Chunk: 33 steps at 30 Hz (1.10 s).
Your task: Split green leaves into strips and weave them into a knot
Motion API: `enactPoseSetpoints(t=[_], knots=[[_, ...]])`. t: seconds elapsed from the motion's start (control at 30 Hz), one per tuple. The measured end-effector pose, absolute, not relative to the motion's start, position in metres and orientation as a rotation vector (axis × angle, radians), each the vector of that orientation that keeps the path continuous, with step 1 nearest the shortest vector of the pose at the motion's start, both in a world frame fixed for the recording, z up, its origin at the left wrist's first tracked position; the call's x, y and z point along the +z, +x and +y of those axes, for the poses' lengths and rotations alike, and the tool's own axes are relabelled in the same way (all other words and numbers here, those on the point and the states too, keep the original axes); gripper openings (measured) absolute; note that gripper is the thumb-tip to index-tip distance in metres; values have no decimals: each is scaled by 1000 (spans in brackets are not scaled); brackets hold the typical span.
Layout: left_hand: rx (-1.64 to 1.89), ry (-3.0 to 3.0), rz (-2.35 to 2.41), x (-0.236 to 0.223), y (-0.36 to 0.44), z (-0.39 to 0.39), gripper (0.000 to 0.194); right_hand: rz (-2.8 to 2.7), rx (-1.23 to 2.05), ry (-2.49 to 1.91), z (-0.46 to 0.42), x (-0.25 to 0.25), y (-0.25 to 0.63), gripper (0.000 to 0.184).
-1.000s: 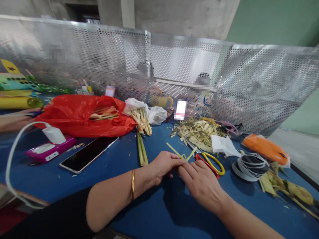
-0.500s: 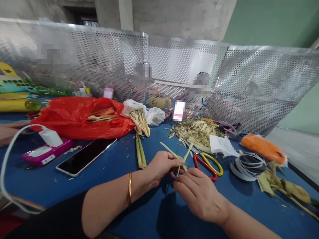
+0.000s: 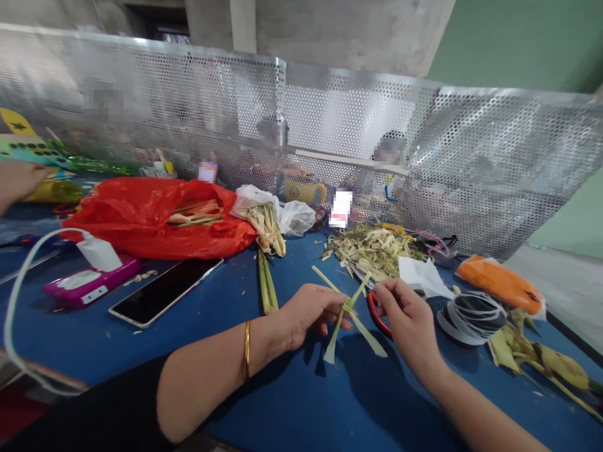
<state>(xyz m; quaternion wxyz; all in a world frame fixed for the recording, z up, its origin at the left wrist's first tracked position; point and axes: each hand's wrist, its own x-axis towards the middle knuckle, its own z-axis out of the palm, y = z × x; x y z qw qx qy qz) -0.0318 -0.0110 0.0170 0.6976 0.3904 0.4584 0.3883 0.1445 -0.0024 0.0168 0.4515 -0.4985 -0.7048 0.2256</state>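
Note:
My left hand (image 3: 320,312) pinches a cross of pale green leaf strips (image 3: 347,306) between thumb and fingers. The strips meet in a small knot-like crossing, with two narrow ends pointing up and two wider ends hanging down. To the right, my right hand (image 3: 405,323) has its fingers drawn together beside an upper strip end, over the scissors (image 3: 375,312). What those fingers pinch, if anything, cannot be made out. The hand covers much of the scissors; part of the red handle and a little of the blades show.
Leaf scraps (image 3: 372,251) are heaped behind the hands. A wire spool (image 3: 471,318) and an orange packet (image 3: 499,285) lie right. Left are a phone (image 3: 164,294), purple power strip (image 3: 92,282), red bag (image 3: 141,216) and another person's hand (image 3: 21,182). A perforated metal screen (image 3: 348,107) stands behind.
My right hand has left the crossing and moved right and up, over the scissors. The strips' lower ends now show. The other person's hand at far left has risen.

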Motion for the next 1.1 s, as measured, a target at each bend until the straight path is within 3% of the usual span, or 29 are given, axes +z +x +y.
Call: enactPoseSetpoints(t=[0.1, 0.33, 0.57, 0.9, 1.1], knots=[[873, 889, 1033, 15, -31, -12, 35, -1598, 618, -1244, 5, 13, 145, 21], [783, 1141, 1097, 16, -29, -22, 26, -2028, -2, -1134, 2, 27, 146, 19], [649, 1301, 1071, 18, -22, -29, 30, -2158, 626, -1153, -1, 27, 138, 25], [739, 1267, 1011, 11, -25, -26, 28, -1945, 515, -1147, 0, 19, 142, 25], [841, 1029, 1094, 11, -29, -18, 37, -1556, 1120, -1212, 6, 24, 144, 33]])
